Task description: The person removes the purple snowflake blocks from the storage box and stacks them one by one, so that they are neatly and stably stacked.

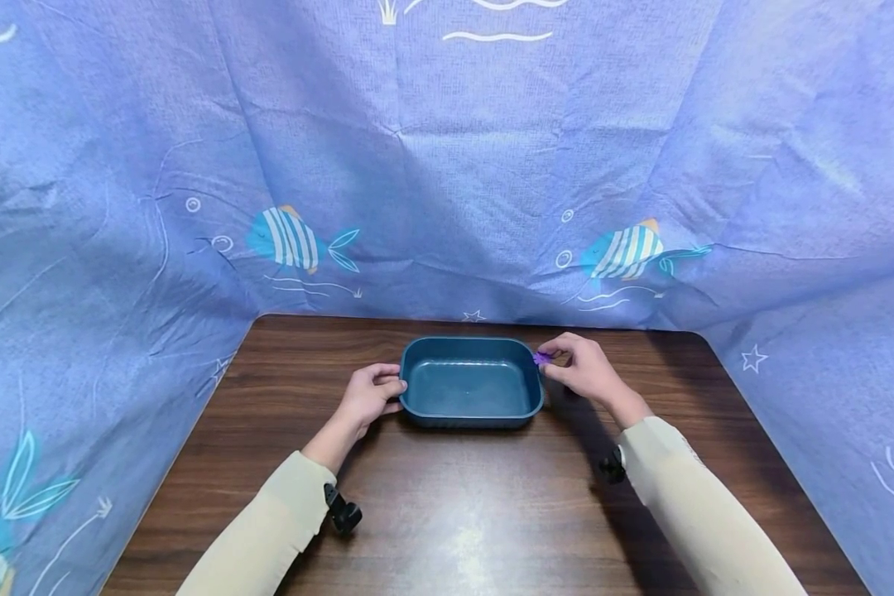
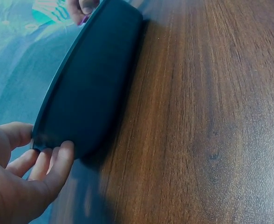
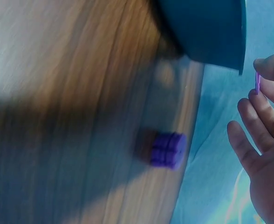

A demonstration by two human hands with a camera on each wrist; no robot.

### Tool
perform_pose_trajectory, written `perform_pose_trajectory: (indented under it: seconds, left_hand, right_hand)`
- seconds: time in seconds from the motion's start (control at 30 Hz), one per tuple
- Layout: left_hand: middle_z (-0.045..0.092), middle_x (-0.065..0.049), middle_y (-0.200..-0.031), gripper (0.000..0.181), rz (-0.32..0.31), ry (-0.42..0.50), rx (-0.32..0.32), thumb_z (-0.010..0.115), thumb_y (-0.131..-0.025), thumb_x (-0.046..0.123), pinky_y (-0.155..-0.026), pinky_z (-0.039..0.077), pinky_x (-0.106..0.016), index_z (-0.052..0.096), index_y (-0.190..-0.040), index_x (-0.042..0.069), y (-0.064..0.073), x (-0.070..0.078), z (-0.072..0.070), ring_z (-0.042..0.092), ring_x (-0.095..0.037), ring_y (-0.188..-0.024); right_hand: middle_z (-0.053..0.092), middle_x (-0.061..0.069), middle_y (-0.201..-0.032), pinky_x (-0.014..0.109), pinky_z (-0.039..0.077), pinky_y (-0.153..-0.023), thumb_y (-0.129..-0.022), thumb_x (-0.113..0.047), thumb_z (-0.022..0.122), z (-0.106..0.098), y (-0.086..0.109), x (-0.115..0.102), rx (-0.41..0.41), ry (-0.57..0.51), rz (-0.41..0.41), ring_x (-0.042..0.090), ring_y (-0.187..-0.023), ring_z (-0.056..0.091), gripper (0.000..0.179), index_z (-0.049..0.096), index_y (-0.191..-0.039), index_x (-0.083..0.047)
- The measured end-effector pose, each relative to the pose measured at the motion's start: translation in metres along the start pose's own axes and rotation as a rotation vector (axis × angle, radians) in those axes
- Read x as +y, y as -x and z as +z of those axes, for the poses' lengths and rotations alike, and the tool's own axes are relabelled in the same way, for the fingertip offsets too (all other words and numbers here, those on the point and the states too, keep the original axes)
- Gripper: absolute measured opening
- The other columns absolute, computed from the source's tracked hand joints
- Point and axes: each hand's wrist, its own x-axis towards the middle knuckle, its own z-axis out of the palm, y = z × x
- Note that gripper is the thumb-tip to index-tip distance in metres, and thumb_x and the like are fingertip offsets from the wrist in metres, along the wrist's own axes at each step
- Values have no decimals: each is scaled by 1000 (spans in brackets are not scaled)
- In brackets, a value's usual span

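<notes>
A dark teal rectangular tub (image 1: 468, 420) with rounded corners stands on the table, with nothing inside it. My left hand (image 1: 365, 397) grips its left end, thumb over the rim and fingers against the outer wall. At the right end, my right hand (image 1: 584, 368) pinches a thin purple disc (image 3: 257, 83) between thumb and index finger, its other fingers spread. In the head view that purple piece appears right at the tub's rim, with a notched edge. A short stack of purple discs (image 3: 168, 150) rests on the table below the right hand.
The brown wood-grain table (image 1: 432, 513) has a far edge close behind the tub. Blue cloth (image 1: 462, 165) printed with fish hangs behind and at both sides. Each wrist wears a small black camera, one at the left cuff (image 1: 343, 509).
</notes>
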Motion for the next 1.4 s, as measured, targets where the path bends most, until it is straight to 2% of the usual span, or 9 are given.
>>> perform_pose_trajectory:
  seconds: [0.23,0.5,0.77,1.07,1.4]
  left_hand:
    - [66,-20,-118,42,2,2,1,68,-95,1,-80,65,-38,59,-136,-4,1,1,1,68,-27,-104]
    - [66,-19,-118,41,-2,15,0,68,-95,1,-80,65,-39,60,-135,-3,-1,1,-1,68,-23,-101]
    - [65,-19,-119,41,-4,13,-3,68,-96,2,-83,64,-41,59,-136,-3,-2,0,-2,68,-21,-100]
    - [65,-20,-120,40,-9,27,-12,67,-96,2,-83,64,-39,59,-136,-4,1,0,-1,68,-19,-99]
    - [66,-20,-120,41,-4,31,-15,68,-96,3,-81,64,-39,59,-136,-4,2,-1,-2,68,-17,-97]
  right_hand:
    - [73,9,-101,24,55,-66,-84,-8,78,-9,14,14,19,4,33,28,-89,69,25,77,-109,-5]
    - [72,10,-104,21,56,-68,-87,-9,78,-15,27,30,32,31,110,21,-80,71,20,77,-106,-5]
    - [72,13,-105,18,56,-71,-88,-7,78,-13,40,46,26,22,162,22,-83,72,19,76,-107,-2]
    - [72,10,-104,25,59,-74,-87,-7,78,-5,50,53,37,61,144,19,-85,71,16,78,-103,-5]
    - [72,13,-106,44,61,-81,-85,-5,78,-5,56,55,24,98,153,29,-94,68,19,77,-104,-4]
